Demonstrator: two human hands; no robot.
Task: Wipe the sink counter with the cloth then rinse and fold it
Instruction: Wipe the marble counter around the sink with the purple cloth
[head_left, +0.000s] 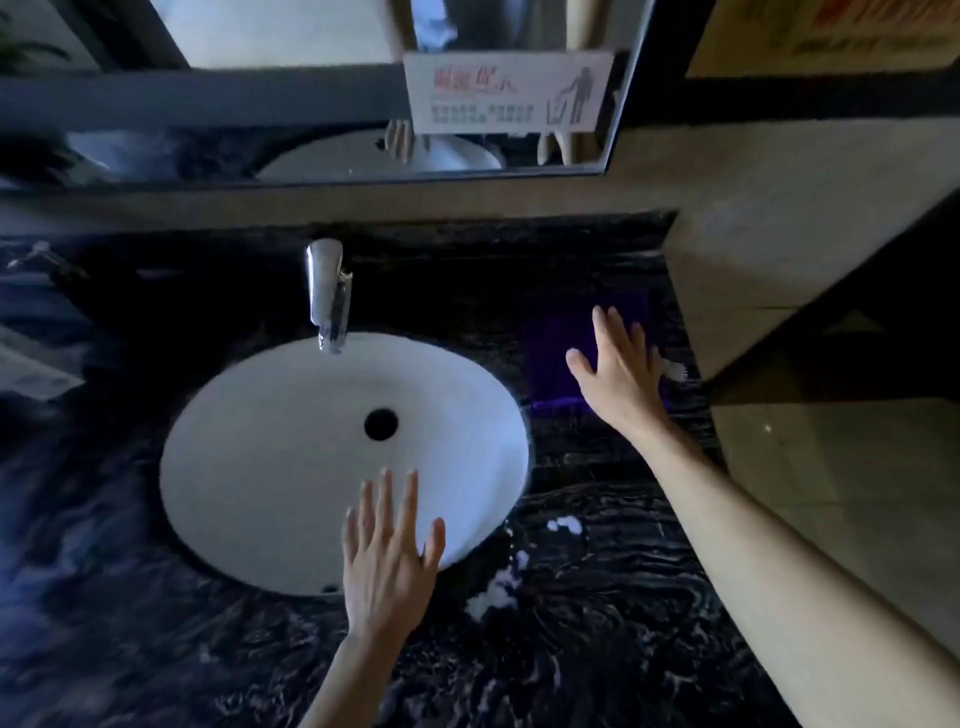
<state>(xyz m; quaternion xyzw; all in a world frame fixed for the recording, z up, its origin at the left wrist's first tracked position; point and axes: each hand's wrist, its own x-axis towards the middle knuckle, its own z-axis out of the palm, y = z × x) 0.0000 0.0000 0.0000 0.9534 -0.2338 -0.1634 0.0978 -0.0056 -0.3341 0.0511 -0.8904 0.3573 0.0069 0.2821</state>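
Reaching over the dark counter (597, 649) with both hands spread flat. Lying under the right hand (621, 371), fingers straight and splayed, gripping nothing: the purple cloth (550, 358), folded square, its near edge showing just behind the wrist, its left edge beyond the thumb. Running just past the little finger: the counter's right edge, with the wall close beyond. Hovering over the sink (270, 467) rim nearest the body: the left hand (387, 558), fingers straight and slightly apart, holding nothing. Standing well ahead of those fingertips: the tap (327, 293). Sitting between both wrists: white foam (493, 592) on bare counter.
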